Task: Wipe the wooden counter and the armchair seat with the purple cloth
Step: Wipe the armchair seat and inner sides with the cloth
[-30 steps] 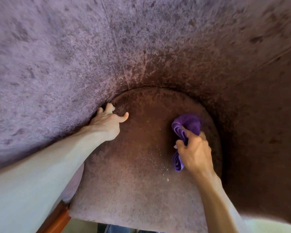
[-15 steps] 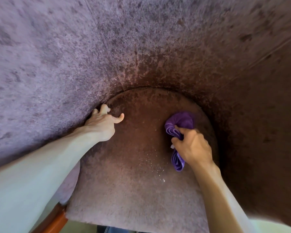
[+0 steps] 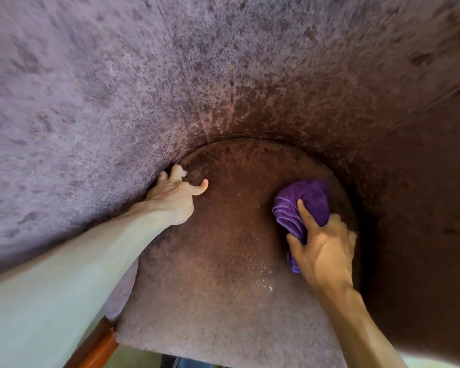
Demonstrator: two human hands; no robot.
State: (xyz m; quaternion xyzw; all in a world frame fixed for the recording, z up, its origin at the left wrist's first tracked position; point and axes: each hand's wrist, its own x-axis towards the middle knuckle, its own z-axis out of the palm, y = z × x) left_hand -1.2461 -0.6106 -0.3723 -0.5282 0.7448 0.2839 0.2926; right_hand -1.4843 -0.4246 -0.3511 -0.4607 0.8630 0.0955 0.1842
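Fingers [image 3: 304, 213] of right hand [image 3: 324, 251] curled round purple cloth [image 3: 310, 197], on armchair seat [image 3: 218, 274].

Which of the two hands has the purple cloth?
The right hand, gripping the bunched purple cloth against the armchair seat. The left hand holds nothing; its fingers rest at the seat's back crease.

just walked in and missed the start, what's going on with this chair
A person is wiping the armchair seat. The right hand grips the bunched purple cloth and presses it on the right rear part of the seat, near the backrest. The left hand holds nothing and rests at the crease where seat and backrest meet. Pale specks lie on the seat just left of the cloth. The wooden counter is not in view.
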